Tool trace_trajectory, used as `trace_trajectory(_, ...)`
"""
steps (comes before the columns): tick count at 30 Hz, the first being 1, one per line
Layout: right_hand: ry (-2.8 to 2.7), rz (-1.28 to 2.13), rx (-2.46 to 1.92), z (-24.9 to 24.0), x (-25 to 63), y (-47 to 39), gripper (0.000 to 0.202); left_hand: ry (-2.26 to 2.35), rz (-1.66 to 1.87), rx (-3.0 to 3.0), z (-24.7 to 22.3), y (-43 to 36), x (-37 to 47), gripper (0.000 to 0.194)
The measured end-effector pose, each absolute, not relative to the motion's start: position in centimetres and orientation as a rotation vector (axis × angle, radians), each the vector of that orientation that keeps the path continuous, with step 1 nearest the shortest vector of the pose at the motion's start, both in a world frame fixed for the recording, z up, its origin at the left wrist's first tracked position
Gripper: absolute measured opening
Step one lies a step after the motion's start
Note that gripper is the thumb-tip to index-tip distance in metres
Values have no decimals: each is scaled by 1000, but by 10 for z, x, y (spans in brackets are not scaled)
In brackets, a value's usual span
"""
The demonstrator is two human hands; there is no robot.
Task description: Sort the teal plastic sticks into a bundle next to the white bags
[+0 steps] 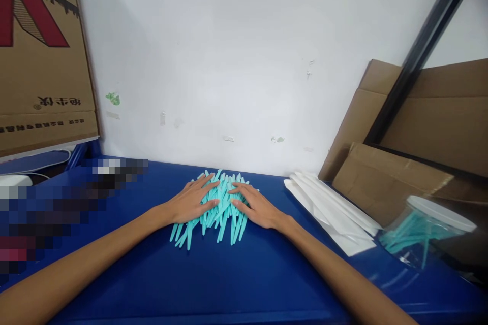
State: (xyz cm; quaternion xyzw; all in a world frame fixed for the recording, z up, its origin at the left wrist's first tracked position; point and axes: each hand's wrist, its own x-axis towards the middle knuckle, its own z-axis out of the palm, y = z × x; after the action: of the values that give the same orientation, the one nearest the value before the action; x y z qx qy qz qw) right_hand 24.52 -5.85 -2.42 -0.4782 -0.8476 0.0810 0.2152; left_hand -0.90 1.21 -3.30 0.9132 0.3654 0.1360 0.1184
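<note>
A loose heap of slim teal sticks (224, 207) with rounded ends lies on the blue table (213, 279); their exact kind is unclear. My left hand (193, 199) rests palm down over the heap's left side, fingers stretched and thumb apart. Over its right side lies my right hand (256, 205), also palm down, with fingers spread. Both hands touch the sticks, and between the two thumbs the heap shows. The sticks under my palms are hidden. Several stick ends poke out toward me below the hands.
At right, a clear jar (423, 236) with a white lid holds more teal sticks. White paper sleeves (328, 208) lie beside it, near cardboard (385, 188) and a dark post (419, 56). A large printed carton (46, 76) stands left. A white wall (236, 61) closes the back.
</note>
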Motion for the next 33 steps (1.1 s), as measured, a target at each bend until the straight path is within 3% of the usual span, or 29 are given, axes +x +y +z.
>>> trace_trajectory(15, -2366, 183, -1321, -23, 244, -61, 47, 1087, 446, 2672, -33, 11, -9, 67)
trace_trajectory(21, -2231, -232, -1374, -12, 261, -53, 43, 1118, 588, 2814, -30, 10, -6, 62)
trace_trajectory(28, -1793, -786, -1898, -7, 320, -36, 35, 1167, 669, 2917, -21, 11, -4, 55)
trace_trajectory(33, -1308, -761, -2467, -21, 364, -32, 58, 1172, 734, 2926, -20, 13, -3, 49)
